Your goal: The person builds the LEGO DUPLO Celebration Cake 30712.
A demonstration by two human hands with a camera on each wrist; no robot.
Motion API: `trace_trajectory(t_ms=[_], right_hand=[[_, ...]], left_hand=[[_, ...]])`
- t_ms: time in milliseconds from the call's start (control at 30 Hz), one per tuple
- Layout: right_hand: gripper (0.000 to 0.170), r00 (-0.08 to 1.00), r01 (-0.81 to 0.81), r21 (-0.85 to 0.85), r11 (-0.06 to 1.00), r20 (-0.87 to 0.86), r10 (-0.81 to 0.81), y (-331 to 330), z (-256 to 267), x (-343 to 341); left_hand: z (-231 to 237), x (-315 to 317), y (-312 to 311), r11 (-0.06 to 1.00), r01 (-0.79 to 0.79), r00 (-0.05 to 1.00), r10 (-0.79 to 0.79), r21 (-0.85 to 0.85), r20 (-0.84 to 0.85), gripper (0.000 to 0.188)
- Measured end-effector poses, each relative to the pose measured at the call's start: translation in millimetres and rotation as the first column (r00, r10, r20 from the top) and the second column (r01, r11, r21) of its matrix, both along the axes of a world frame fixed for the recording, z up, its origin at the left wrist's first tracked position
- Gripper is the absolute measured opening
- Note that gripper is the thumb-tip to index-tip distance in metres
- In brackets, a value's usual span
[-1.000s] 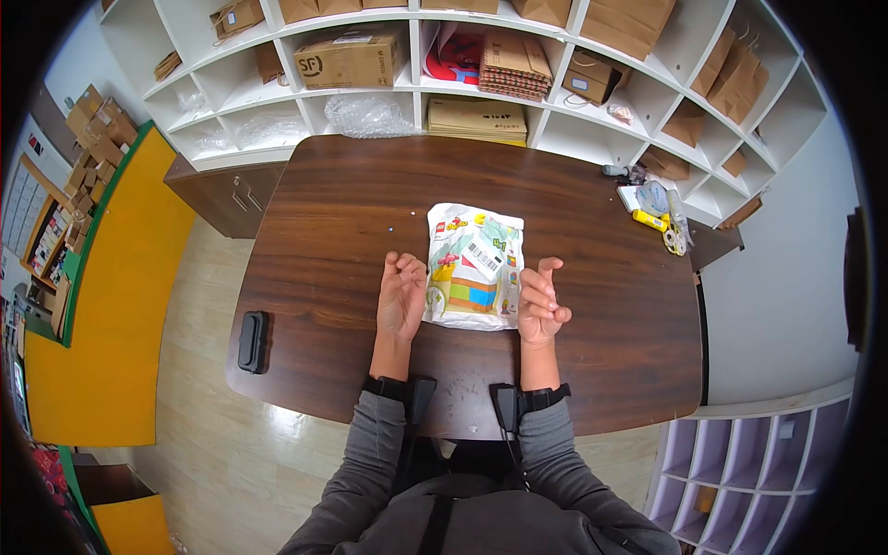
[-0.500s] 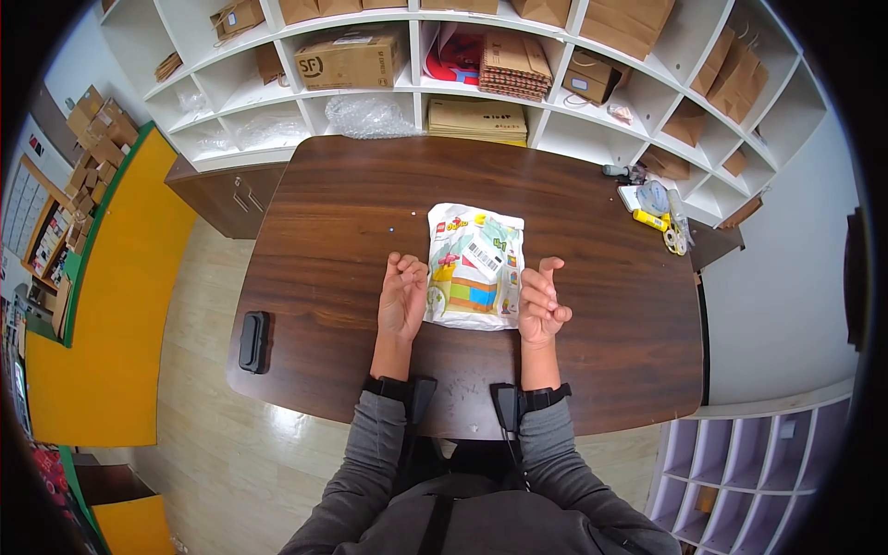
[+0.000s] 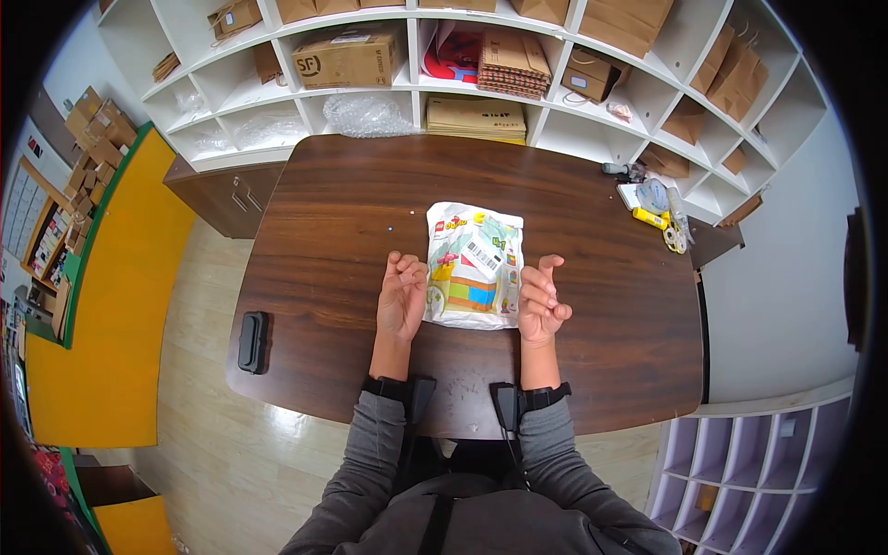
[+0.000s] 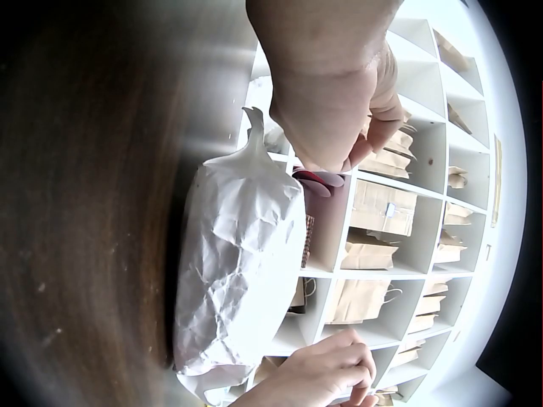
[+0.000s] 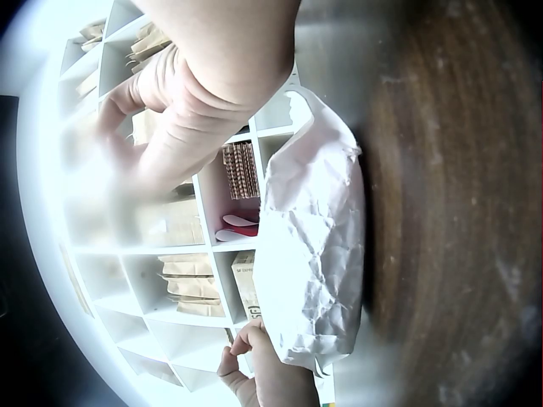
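A white plastic pouch [image 3: 474, 250] with LEGO Duplo print and a barcode label lies on the dark wooden table [image 3: 324, 222]. My left hand [image 3: 401, 301] is raised at the pouch's left edge, palm up, with loosely bent fingers and nothing in them. At the opposite edge my right hand [image 3: 539, 310] is held the same way, its index finger a little straighter. Both wrist views show the crumpled white side of the pouch [image 4: 242, 263], with the left hand [image 4: 331, 110] and the right hand [image 5: 199, 102] above the tabletop.
A black case [image 3: 252, 341] sits near the table's left edge. Yellow-handled scissors [image 3: 675, 241], a yellow tube [image 3: 650, 220] and tape lie at the far right. Behind the table, white shelves [image 3: 592, 139] hold paper bags, a cardboard box [image 3: 349, 58] and bubble wrap [image 3: 368, 115].
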State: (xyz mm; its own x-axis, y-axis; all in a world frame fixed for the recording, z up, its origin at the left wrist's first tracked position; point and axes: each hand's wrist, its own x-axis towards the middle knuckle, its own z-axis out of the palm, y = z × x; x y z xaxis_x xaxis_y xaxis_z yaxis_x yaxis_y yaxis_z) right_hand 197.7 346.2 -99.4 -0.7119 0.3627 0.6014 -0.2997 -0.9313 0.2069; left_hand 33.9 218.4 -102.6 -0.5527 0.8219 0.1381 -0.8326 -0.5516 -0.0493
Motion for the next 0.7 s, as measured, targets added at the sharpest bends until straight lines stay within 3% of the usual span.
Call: trace_trajectory(t_ms=[700], right_hand=[[0.063,1.000,0.022,0.011,1.000,0.014,-0.022,0.4,0.5,-1.0]], left_hand=[[0.2,-0.3,0.5,0.999,-0.022,1.000,0.022,-0.028,-0.015,0.036]])
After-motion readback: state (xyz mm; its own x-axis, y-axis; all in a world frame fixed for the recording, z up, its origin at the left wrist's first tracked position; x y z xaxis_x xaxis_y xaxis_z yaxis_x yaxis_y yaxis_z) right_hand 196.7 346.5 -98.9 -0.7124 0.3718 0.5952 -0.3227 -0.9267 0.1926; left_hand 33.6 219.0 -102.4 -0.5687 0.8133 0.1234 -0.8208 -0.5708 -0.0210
